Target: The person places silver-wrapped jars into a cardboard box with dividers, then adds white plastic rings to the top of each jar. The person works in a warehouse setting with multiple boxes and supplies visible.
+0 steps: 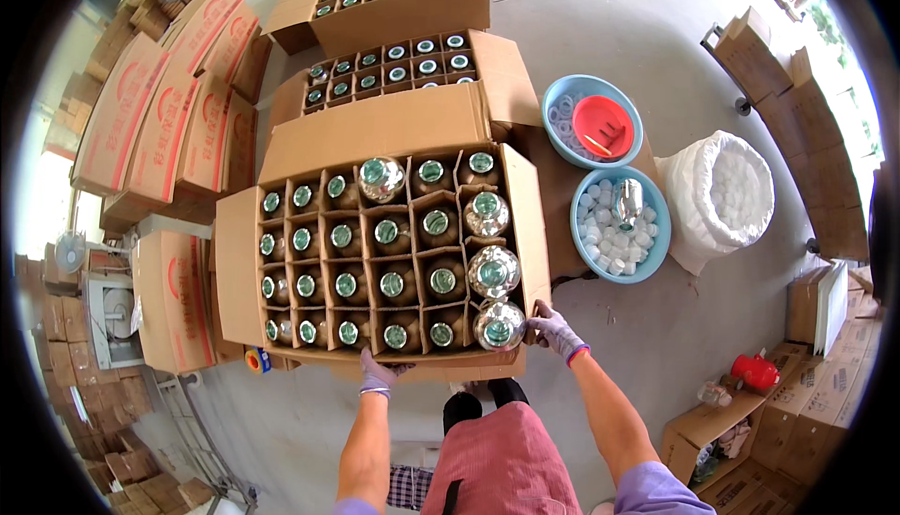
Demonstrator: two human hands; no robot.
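Note:
An open cardboard carton (375, 358) with divider cells stands in front of me, filled with silvery glass bottles with green-looking tops. Most bottles sit down in their cells. Several in the right column, such as the near corner bottle (500, 326), and one bottle (382, 180) in the far row stand higher. My left hand (380, 373), in a thin pale glove, is closed on the carton's near wall, left of my body. At the near right corner my right hand (555, 331), gloved too, grips the carton's edge beside the corner bottle. Both hands' undersides are hidden.
Two more bottle-filled cartons (403, 14) stand beyond. To the right are a blue basin (581, 264) of white caps with a silver bottle, another basin (548, 107) holding a red bowl (586, 126), and a white sack (677, 206). Printed cartons (202, 126) lean at left.

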